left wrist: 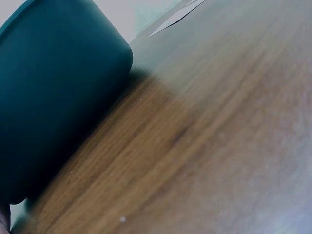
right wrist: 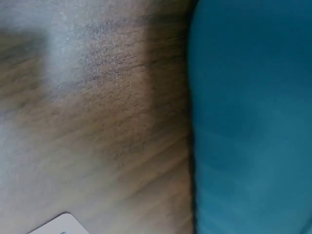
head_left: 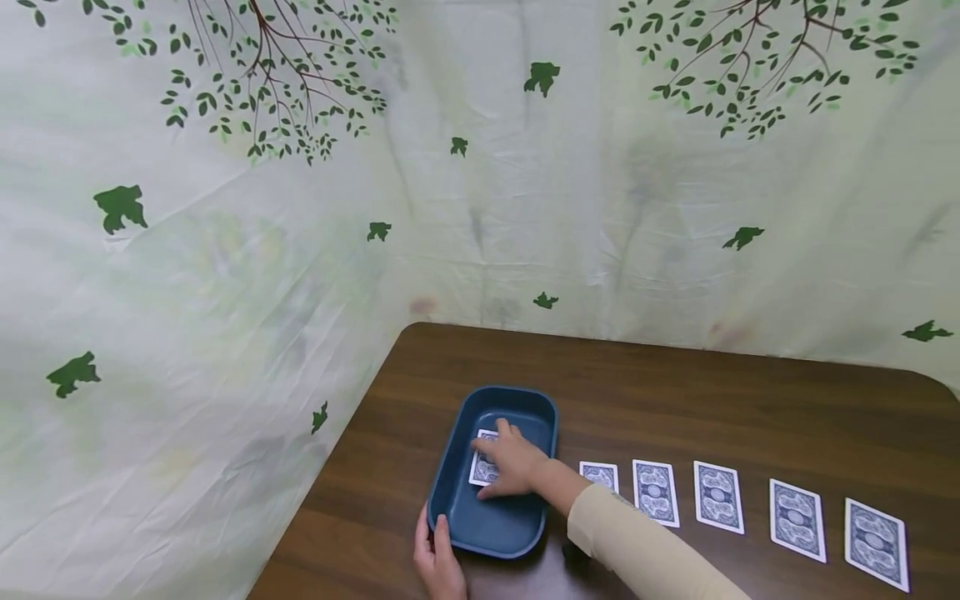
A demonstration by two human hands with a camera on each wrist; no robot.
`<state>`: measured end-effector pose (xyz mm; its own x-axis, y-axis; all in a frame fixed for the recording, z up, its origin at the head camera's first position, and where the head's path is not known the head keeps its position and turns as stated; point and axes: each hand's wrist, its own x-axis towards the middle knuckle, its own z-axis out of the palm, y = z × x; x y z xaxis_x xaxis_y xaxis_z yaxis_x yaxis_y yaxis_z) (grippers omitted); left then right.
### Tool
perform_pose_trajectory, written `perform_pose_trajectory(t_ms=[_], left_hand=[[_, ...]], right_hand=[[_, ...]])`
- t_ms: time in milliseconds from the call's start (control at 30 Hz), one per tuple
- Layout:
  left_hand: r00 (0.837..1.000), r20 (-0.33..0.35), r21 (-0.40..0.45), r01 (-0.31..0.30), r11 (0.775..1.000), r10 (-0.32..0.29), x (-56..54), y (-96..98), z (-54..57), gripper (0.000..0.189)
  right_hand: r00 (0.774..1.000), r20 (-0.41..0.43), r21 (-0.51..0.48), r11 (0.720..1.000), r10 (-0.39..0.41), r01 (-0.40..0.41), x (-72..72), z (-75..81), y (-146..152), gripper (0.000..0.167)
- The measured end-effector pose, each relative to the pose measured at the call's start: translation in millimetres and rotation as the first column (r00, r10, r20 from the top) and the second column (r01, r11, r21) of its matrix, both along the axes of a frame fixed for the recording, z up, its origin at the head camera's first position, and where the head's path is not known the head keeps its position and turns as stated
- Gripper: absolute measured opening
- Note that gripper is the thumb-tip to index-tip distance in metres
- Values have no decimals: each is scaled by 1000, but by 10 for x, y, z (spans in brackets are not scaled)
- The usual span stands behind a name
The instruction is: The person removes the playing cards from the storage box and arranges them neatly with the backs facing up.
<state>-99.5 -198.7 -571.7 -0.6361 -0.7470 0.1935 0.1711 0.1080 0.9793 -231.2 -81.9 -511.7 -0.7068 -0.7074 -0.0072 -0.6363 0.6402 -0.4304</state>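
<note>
A deep blue tray (head_left: 491, 535) with rounded corners stands on the brown table. My left hand (head_left: 438, 562) grips its near left corner, thumb at the rim and fingers along the outer side. Inside the tray lies a blue-and-white patterned playing card (head_left: 483, 475), back up and partly hidden by my right hand (head_left: 513, 462). That hand reaches in over the right rim with its fingers spread, right at the card. The tray's outer wall fills the upper left of the left wrist view and the right side of the right wrist view.
To the right of the tray, several playing cards (head_left: 718, 497) lie back up in a spaced row; my right sleeve (head_left: 637, 542) overlaps part of it. The wooden table (head_left: 637, 383) meets a leaf-patterned cloth backdrop (head_left: 480, 250) behind and at the left.
</note>
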Motion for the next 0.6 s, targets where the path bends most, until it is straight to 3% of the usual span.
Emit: perform_pose_trajectory(t_ms=[233, 367, 500, 600], left_hand=[[996, 92, 35, 3, 999, -6, -15, -35, 49, 36], [995, 102, 53, 8, 999, -13, -21, -48, 70, 36], [995, 98, 56, 12, 998, -18, -11, -37, 62, 36], [996, 84, 53, 11, 999, -16, -5, -19, 36, 36]], right_hand=[[992, -67, -208, 971, 107, -119, 96, 405, 401, 66], [986, -130, -268, 953, 109, -140, 100, 583, 828, 66], [981, -183, -262, 959, 66, -113, 104, 577, 1359, 67], [980, -200, -237, 970, 9, -57, 151, 482, 1805, 68]])
